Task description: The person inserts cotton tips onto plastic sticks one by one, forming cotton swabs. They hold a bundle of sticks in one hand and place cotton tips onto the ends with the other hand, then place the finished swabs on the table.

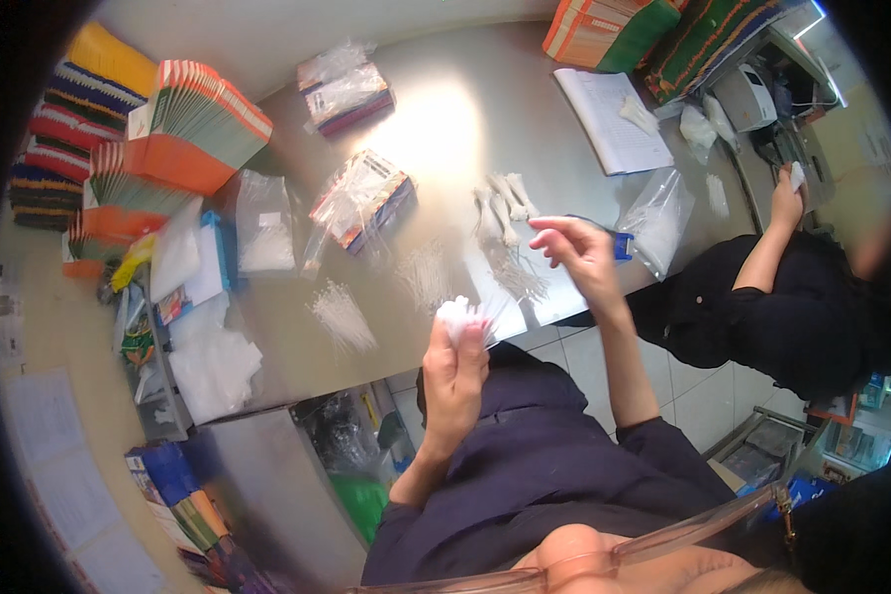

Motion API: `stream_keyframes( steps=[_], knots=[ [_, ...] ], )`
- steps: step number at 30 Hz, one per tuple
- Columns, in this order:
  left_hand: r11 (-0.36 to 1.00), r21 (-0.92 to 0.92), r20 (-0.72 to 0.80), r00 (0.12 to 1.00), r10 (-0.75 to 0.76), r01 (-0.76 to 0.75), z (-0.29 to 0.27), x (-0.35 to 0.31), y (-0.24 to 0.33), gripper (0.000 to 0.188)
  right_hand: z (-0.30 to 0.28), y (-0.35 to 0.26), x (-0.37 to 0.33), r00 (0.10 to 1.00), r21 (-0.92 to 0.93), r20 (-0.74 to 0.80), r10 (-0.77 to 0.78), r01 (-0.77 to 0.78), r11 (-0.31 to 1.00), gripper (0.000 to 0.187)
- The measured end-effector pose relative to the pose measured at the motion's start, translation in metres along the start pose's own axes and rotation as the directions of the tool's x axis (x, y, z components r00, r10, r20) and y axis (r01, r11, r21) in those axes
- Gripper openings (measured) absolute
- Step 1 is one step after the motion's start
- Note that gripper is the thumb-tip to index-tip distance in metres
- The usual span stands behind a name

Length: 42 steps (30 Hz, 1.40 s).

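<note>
My left hand (455,381) is closed around a bundle of thin white strands (457,315), held upright just over the table's near edge. Its bunched white tops stick out above the thumb and fingers. To the right, my right hand (586,259) is raised with loosely curled fingers, some apart; I make out nothing in it. Just left of that hand lie several gathered white bundles (503,206) with thick ends. Loose thin white strands (424,277) spread on the table between the hands and farther left, where another pile (342,317) lies.
The metal table (297,361) holds two small boxes (363,198) under clear plastic, a bag of white pieces (264,223), another clear bag (653,223) and an open notebook (614,119). Orange-and-white card stacks (208,124) stand left. A co-worker's hand (787,198) holds something white at right.
</note>
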<state>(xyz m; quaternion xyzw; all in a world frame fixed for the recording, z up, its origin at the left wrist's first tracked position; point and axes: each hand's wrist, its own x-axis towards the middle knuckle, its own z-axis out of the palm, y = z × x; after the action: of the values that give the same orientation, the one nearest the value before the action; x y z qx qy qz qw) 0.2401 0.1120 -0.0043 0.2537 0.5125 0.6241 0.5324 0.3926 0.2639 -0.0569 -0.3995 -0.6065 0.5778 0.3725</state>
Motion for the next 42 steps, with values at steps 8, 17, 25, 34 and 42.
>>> stream_keyframes(
  steps=[8, 17, 25, 34, 42],
  knots=[
    [0.943, 0.300, 0.163, 0.982, 0.098, -0.144, 0.024, -0.007, 0.011, 0.031, 0.036, -0.117, -0.022, 0.879, -0.279, 0.414, -0.238, 0.371, 0.886, 0.025],
    [0.973, 0.182, 0.153, 0.982, 0.115, -0.143, 0.024, -0.015, 0.029, 0.034, 0.037, -0.121, -0.027, 0.910, -0.071, 0.364, -0.197, 0.238, 0.969, 0.017],
    [0.975, 0.163, 0.087, 0.987, 0.138, -0.150, 0.020, -0.021, 0.036, 0.034, 0.041, -0.122, -0.043, 0.961, 0.210, 0.263, -0.091, 0.035, 0.977, 0.013],
    [0.969, 0.191, 0.130, 0.983, 0.133, -0.156, 0.013, -0.028, 0.034, 0.038, 0.048, -0.126, -0.048, 0.972, 0.128, 0.124, -0.200, 0.185, 0.974, 0.013],
    [0.980, 0.135, 0.104, 0.985, 0.135, -0.148, 0.012, -0.033, 0.029, 0.038, 0.044, -0.126, -0.049, 0.941, -0.060, 0.325, -0.098, 0.123, 0.991, 0.013]
  ],
)
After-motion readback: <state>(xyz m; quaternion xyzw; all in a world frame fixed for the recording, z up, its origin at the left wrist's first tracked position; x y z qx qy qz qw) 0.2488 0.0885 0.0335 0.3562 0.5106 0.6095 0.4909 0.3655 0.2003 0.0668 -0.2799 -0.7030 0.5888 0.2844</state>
